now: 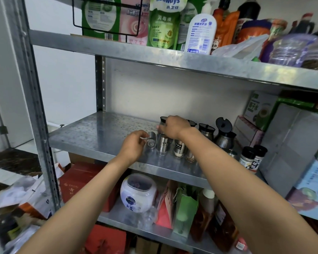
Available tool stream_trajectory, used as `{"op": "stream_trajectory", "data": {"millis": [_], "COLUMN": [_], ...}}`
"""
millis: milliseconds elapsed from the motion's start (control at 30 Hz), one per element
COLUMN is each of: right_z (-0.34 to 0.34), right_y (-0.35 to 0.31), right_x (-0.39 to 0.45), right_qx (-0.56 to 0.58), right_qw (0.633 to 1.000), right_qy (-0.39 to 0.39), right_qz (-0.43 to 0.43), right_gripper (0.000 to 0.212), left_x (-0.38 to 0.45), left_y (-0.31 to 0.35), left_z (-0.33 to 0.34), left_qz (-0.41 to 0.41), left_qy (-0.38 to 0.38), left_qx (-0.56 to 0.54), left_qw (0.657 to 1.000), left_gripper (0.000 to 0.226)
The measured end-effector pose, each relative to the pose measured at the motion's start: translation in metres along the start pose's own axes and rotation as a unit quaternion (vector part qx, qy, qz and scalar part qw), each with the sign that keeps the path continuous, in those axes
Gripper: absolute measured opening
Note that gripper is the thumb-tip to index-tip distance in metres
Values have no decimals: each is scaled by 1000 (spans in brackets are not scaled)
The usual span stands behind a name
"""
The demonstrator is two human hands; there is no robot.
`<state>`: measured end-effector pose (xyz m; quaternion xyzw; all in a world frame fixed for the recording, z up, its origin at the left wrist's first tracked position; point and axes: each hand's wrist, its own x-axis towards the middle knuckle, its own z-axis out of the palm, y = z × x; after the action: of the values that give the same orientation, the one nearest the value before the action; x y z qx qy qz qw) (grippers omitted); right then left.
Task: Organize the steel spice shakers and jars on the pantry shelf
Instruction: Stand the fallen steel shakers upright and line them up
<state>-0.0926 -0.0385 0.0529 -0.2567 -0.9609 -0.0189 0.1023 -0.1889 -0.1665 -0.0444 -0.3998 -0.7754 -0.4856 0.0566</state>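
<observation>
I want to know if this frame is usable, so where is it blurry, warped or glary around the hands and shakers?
Head view: the right edge and top-right bottles smear with motion blur; the wide lens bows the shelf post; soft glare sits on the metal shelf; the left hand at a steel shaker and the right hand stay fairly sharp.

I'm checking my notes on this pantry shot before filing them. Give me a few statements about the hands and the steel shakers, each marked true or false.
1. The left hand holds a small steel shaker. True.
2. The right hand rests on the top shelf. False: it reaches among the black-lidded jars on the middle shelf.
3. One steel pot has its black lid flipped up. True.
4. The steel shakers stand at the shelf's left end. False: that part is bare; they cluster toward the right.
</observation>
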Motion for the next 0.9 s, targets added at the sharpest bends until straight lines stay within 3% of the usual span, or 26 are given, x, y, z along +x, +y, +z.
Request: {"op": "stream_trajectory", "data": {"millis": [233,433,667,900], "right_z": [-14,-15,-11,-2], "right_y": [11,14,18,24], "right_x": [0,5,15,19], "right_qx": [33,50,54,48], "right_qw": [995,990,989,976], "right_qy": [89,134,140,212], "right_qz": [16,4,5,22], "right_gripper": [47,49,48,43], "left_x": [18,37,65,71], "left_y": [1,0,8,11], "left_z": [11,27,34,34], "left_qz": [-68,-126,-168,-215], "left_qy": [-27,7,-45,-80], "left_qx": [12,49,129,139], "left_qw": [997,991,976,963], "left_gripper": [20,15,48,51]}}
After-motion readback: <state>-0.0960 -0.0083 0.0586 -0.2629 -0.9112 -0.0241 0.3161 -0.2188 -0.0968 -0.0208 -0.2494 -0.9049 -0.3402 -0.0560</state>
